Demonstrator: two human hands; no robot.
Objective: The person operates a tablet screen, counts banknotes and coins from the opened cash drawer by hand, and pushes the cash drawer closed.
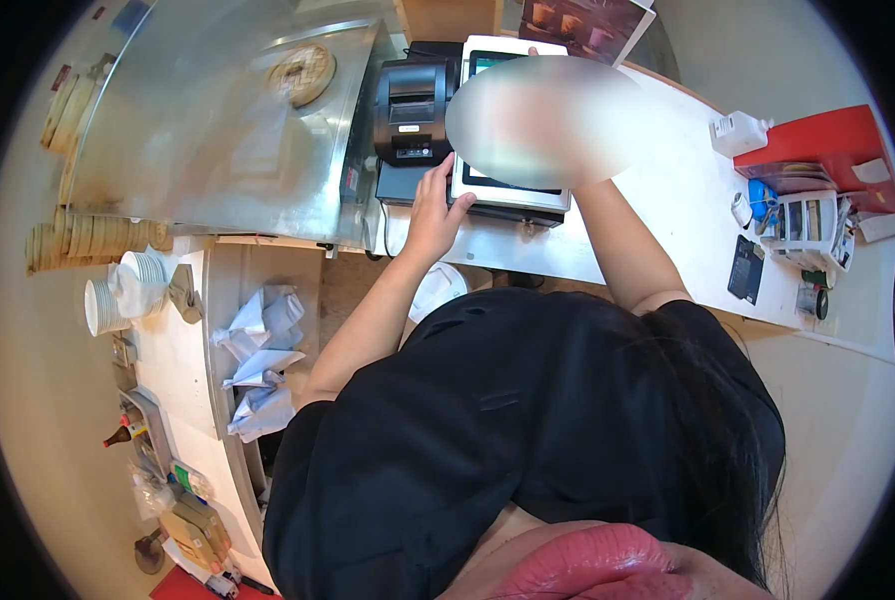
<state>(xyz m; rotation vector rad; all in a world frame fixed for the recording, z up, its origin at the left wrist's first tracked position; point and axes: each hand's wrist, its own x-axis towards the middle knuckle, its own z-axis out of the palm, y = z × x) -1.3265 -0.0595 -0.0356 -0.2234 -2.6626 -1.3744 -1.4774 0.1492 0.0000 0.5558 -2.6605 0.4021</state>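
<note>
A white-framed touchscreen terminal (513, 196) stands on the counter in front of me, most of its screen hidden by a blurred patch. My left hand (435, 212) grips its lower left corner, fingers along the side and thumb at the bottom edge. Over the screen reaches my right hand (543, 115); the blur covers it, so its fingers cannot be made out, apart from a fingertip near the top edge. A black receipt printer (414, 112) sits just left of the terminal, and a black cash drawer (515, 213) lies beneath.
Left of the printer is a steel worktop (218, 150) with a round bamboo steamer lid (303, 75). Stacked bowls (108, 305) and crumpled white paper (263, 375) are at the left. On the white counter (678, 180), a stationery holder (808, 230) and dark device (746, 270) stand right.
</note>
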